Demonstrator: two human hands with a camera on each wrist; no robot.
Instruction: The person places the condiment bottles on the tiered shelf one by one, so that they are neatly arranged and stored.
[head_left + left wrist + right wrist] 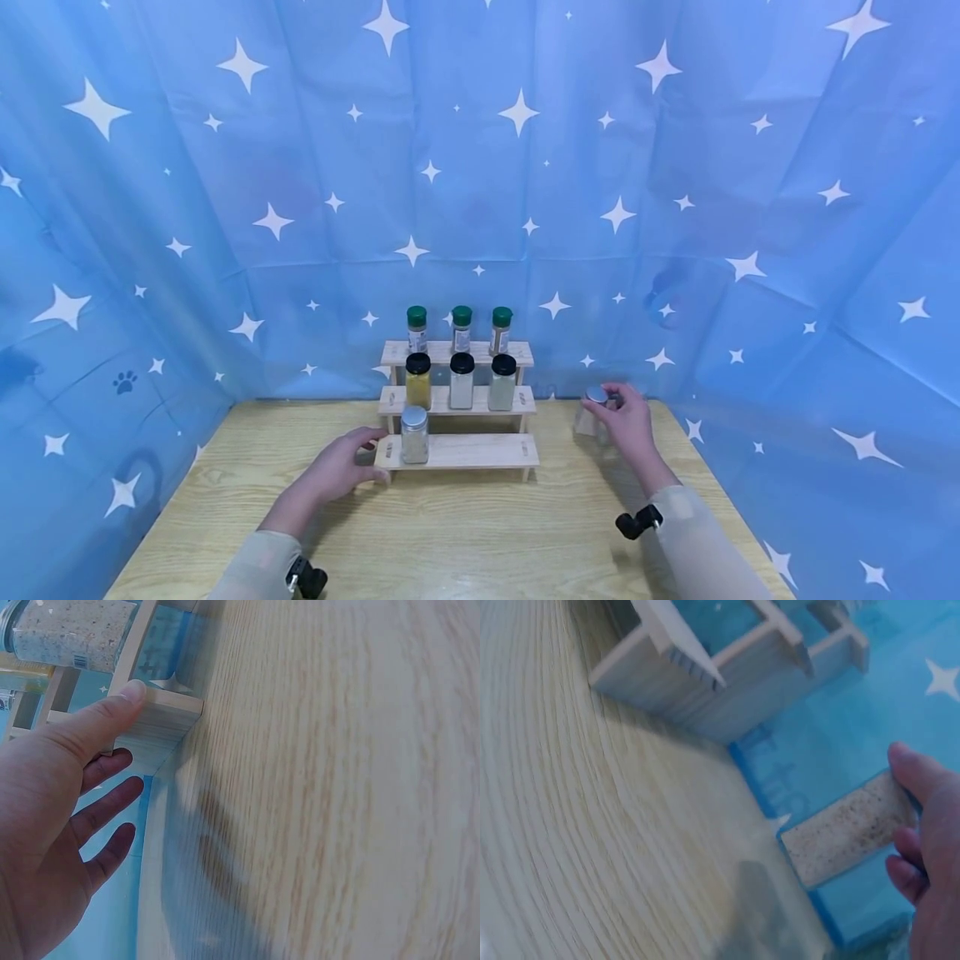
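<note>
A three-tier wooden spice rack (472, 451) stands at the back middle of the table. My left hand (348, 468) grips the left end of its lowest tier, thumb in front and index finger behind; the other fingers are spread loosely in the left wrist view. A silver-lidded glass jar (415, 437) with pale grains stands at the left of that tier. To the right of the rack, my right hand (628, 421) holds another silver-lidded jar (847, 829) by its lid end. Pale contents with brown specks show in the right wrist view.
Three black-lidded jars (461, 383) stand on the middle tier and three green-capped jars (461, 329) on the top one. A blue star-patterned curtain (480, 183) hangs behind the wooden table (465, 533). A greenish blurred object (877, 941) shows below the right hand.
</note>
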